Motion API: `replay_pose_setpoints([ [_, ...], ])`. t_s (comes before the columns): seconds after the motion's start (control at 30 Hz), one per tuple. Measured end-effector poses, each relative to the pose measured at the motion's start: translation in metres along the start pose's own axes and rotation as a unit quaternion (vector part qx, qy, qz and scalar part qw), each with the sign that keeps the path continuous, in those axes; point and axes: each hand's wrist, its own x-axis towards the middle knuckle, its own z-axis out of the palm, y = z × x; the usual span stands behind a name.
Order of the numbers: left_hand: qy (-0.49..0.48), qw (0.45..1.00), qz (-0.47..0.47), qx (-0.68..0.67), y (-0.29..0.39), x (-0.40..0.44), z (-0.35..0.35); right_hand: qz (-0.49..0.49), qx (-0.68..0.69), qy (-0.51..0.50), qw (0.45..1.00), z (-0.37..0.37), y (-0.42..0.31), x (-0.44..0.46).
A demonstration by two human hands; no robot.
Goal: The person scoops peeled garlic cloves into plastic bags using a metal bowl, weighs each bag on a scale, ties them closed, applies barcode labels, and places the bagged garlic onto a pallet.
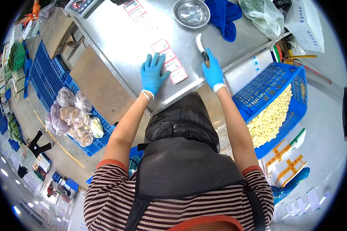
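Note:
My left hand (153,75), in a blue glove, lies spread on the steel table (123,56), its fingertips beside a strip of red-bordered labels (172,63). In my right hand (213,72), also gloved in blue, is a knife (200,44) with a curved blade and a dark and brown handle. The blade points away from me above the tabletop, to the right of the labels. A round metal bowl (191,14) and a blue cloth (224,19) are at the table's far side.
A blue crate (266,82) of pale yellow pieces stands at the right. Plastic bags (261,17) and a white box (304,29) are at the far right. A scale (79,7) is at far left; bagged goods (75,115) rest on blue pallets. Distant people are at left.

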Motion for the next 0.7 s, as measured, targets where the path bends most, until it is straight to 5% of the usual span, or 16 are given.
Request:
replay_pose_setpoints([
  [0.13, 0.003, 1.000, 0.001, -0.008, -0.002, 0.000, 0.001, -0.088, -0.042, 0.117, 0.988, 0.017, 0.011, 0.031],
  [0.37, 0.005, 0.999, 0.000, -0.032, -0.001, 0.001, -0.002, -0.075, -0.028, 0.121, 0.989, -0.023, 0.033, -0.011],
  [0.47, 0.024, 0.998, -0.006, -0.054, 0.000, 0.002, -0.006, -0.003, 0.151, 0.137, 0.979, -0.041, 0.049, -0.048],
  [0.63, 0.084, 0.975, -0.067, -0.196, 0.002, -0.005, -0.016, 0.136, 0.213, 0.119, 0.960, -0.056, 0.116, -0.085],
  [0.7, 0.102, 0.985, -0.064, -0.122, 0.003, -0.017, -0.005, 0.228, 0.320, 0.102, 0.914, -0.074, 0.124, -0.092],
])
